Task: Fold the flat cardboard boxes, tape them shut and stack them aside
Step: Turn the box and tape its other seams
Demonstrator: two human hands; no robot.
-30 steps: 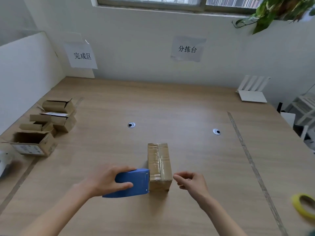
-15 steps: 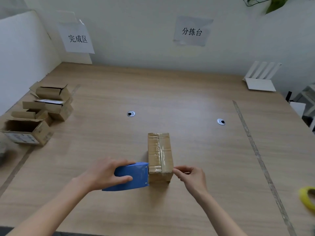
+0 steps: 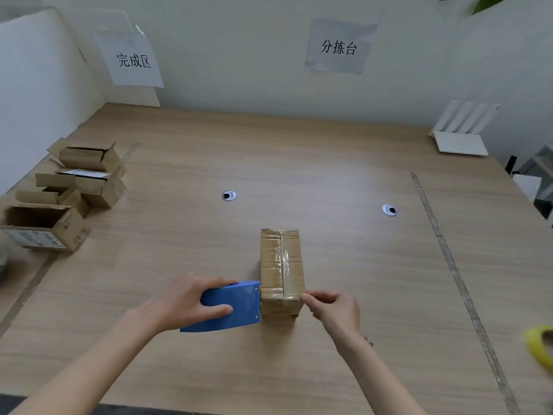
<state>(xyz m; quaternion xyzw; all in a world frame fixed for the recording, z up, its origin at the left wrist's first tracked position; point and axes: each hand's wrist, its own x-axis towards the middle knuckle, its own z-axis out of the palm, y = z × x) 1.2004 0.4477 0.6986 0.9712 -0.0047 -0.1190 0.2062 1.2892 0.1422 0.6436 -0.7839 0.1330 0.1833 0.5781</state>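
Taping across the near end of the box point(image 3: 282, 271), which sat mid-bench point(image 3: 374, 280) with its centre seam already taped. Left hand point(image 3: 182, 304) was wrapped round the blue tape dispenser point(image 3: 229, 305), its front edge touching the box's left side. Right hand point(image 3: 335, 308) pinched the tape end at the near right corner — fingers curled tight. To do this well, I judged: keep the strip taut and level, press it over both edges, then cut cleanly. Other boxes point(image 3: 74, 193) sat at far left — some with flaps open.
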